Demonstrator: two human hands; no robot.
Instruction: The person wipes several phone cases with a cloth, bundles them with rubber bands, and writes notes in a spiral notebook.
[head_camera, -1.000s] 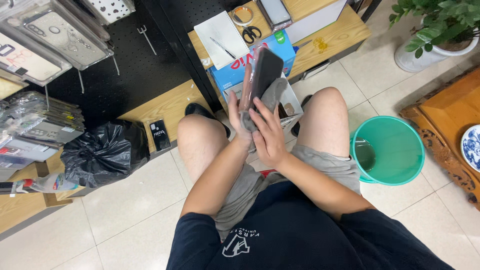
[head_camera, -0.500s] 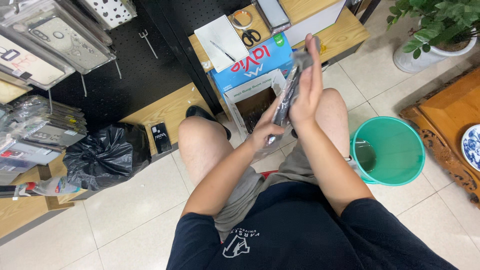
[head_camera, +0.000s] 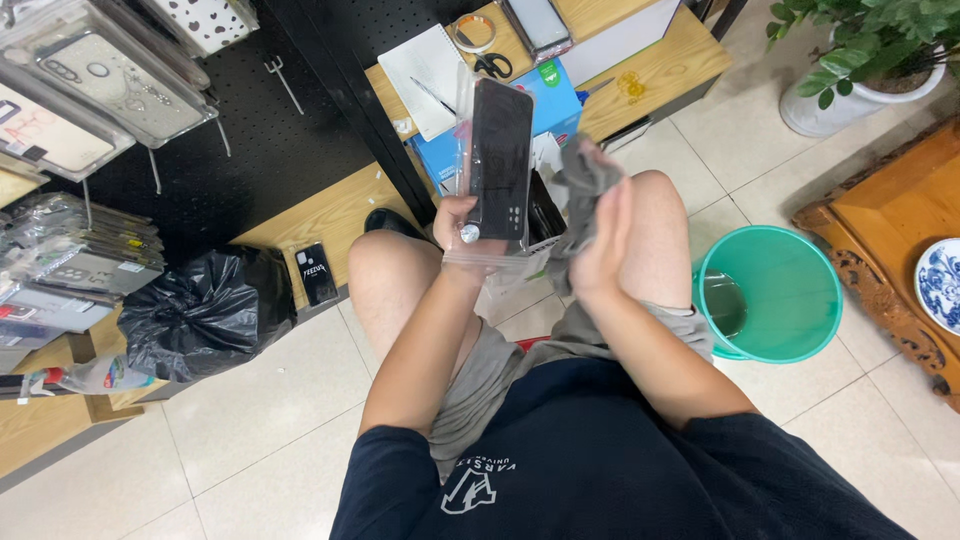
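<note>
Gripped in the left hand (head_camera: 462, 222) was one dark phone case (head_camera: 501, 160) inside a clear, shiny plastic bag (head_camera: 490, 255). That hand pinched the case near its bottom and held it up over the knees. It was flat and long, with rounded corners. Just to the right of the case, the right hand (head_camera: 605, 245) was clenched on one soft, crumpled grey cloth (head_camera: 580, 190).

Behind the case stood a light wooden bench (head_camera: 660, 75). On it lay one blue cardboard box (head_camera: 555, 100), one white notepad (head_camera: 425, 65) with a pen, one pair of scissors (head_camera: 490, 66) and one roll of tape (head_camera: 471, 32).

Right of the case sat one round, smooth green plastic bucket (head_camera: 790, 300) on the pale tiled floor (head_camera: 260, 420). Farther right stood one white pot (head_camera: 850, 100) with a leafy plant, and one blue-and-white plate (head_camera: 940, 285) on carved brown wood.

Left of the case sat one wrinkled, shiny black bag (head_camera: 195, 315). Beside it one small dark case (head_camera: 316, 274) leaned. More packed cases hung on a black board full of holes (head_camera: 270, 140).
</note>
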